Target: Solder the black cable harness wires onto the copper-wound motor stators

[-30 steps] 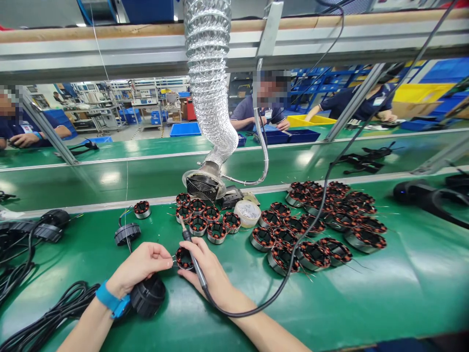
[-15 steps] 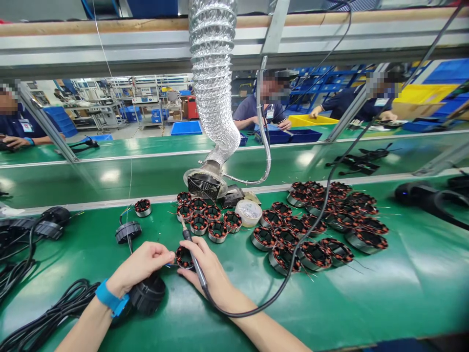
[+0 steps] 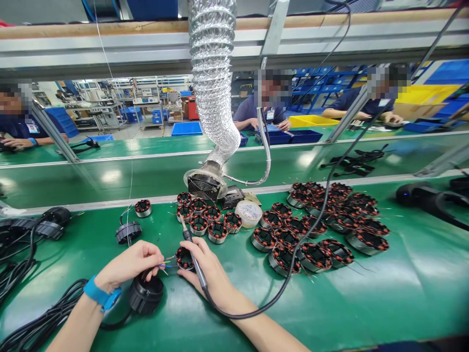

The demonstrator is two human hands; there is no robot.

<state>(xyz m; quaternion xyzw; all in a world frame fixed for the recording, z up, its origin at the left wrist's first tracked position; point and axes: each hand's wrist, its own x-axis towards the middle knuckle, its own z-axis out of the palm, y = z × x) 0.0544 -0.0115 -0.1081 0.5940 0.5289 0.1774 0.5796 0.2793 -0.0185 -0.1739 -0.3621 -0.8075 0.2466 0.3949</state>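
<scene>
My left hand (image 3: 135, 264) pinches thin coloured wires (image 3: 167, 266) just above a black round housing (image 3: 146, 295) on the bench. The wires reach toward a motor stator (image 3: 183, 258) with copper windings and a silver rim. Fingers of my right hand (image 3: 212, 275) steady that stator from the right. The same hand holds a soldering iron (image 3: 197, 266), its tip pointing up and away near the grouped stators (image 3: 198, 225). The iron's black cable (image 3: 264, 304) runs across my right forearm. How the wires meet the stator is too small to tell.
Many more stators (image 3: 315, 254) crowd the bench at right, beside a round clear tub (image 3: 249, 213). A fume duct (image 3: 216, 98) hangs over the centre with a fan (image 3: 204, 186). Black cables (image 3: 51, 315) lie at left. Co-workers sit across the bench.
My left hand has drawn back left from the stator, and the coloured wires now show between them. My right hand, the iron and the stator have barely moved.
</scene>
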